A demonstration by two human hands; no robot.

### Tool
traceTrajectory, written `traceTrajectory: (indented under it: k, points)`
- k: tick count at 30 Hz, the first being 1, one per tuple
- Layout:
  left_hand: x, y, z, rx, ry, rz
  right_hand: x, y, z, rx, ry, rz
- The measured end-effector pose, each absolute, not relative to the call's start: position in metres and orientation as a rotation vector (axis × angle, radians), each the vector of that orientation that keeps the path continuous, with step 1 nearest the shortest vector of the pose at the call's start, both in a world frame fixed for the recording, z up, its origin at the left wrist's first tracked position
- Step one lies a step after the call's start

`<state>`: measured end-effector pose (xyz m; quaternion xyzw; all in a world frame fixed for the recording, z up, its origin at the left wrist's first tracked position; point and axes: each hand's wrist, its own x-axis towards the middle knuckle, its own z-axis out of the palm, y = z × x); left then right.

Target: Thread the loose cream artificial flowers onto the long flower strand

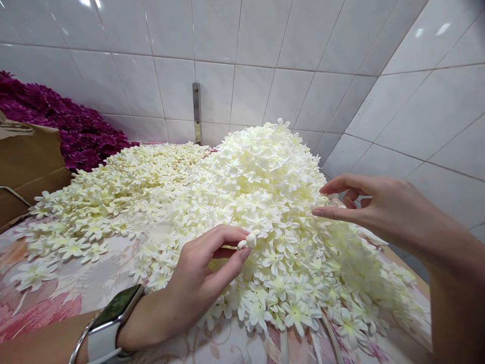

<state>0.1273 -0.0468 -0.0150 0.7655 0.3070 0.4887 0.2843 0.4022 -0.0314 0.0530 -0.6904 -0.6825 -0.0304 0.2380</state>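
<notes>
A tall heap of small cream-white fabric flowers [273, 202] covers the middle of a table with a floral cloth [41, 303]. My left hand [200, 283], with a smartwatch [113, 316] on the wrist, pinches a small stack of white flowers [250, 239] between thumb and fingers at the front of the heap. My right hand [371, 207] reaches in from the right, its fingers stretched toward the heap's right side, fingertips touching the petals and holding nothing.
A flatter spread of the same flowers [113, 197] lies to the left. Dark purple flowers [68, 126] pile at the back left behind a brown cardboard box [30, 162]. White tiled walls [265, 60] close in behind and at the right.
</notes>
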Motion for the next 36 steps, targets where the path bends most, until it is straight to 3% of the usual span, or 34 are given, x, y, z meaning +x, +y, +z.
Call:
traceTrajectory:
  k: [7, 14, 17, 21, 36]
  points:
    - [0.127, -0.047, -0.014, 2.04, 0.84, 1.288, 0.406, -0.033, 0.056, -1.841, -1.93, -0.222]
    - [0.127, -0.047, -0.009, 2.02, 0.816, 1.289, 0.374, -0.049, 0.055, -1.303, -1.811, -0.551]
    - [0.127, -0.049, -0.007, 2.002, 0.795, 1.248, 0.347, -0.059, 0.044, -0.9, -2.036, -0.495]
    - [0.125, -0.05, -0.005, 2.01, 0.773, 1.203, 0.32, -0.065, 0.026, -0.698, -2.261, -0.292]
    - [0.125, -0.05, 0.004, 2.003, 0.782, 1.205, 0.315, -0.063, 0.022, -0.698, -2.179, -0.223]
